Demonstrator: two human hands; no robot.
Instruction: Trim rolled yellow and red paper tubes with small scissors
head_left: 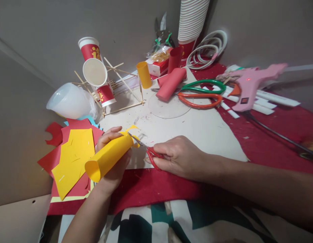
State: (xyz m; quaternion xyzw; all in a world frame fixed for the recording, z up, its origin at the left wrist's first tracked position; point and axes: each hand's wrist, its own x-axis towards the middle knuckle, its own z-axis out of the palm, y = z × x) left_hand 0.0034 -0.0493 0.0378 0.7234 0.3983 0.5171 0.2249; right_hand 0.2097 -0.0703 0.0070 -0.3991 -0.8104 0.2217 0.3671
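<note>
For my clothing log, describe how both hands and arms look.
The left hand and right hand are ungloved, and no ring shows, though the left is partly hidden. The left forearm and right forearm show no sleeve, watch or bracelet.

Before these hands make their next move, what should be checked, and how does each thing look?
1. Left hand holds the yellow paper tube: ok.
2. Right hand holds the red-handled scissors: ok.
3. Left fingers well away from the blades: not ok, they look close to the tip.
4. Pink glue gun apart from both hands: ok.
5. Tube's far end evenly cut: cannot tell from this view.
</note>
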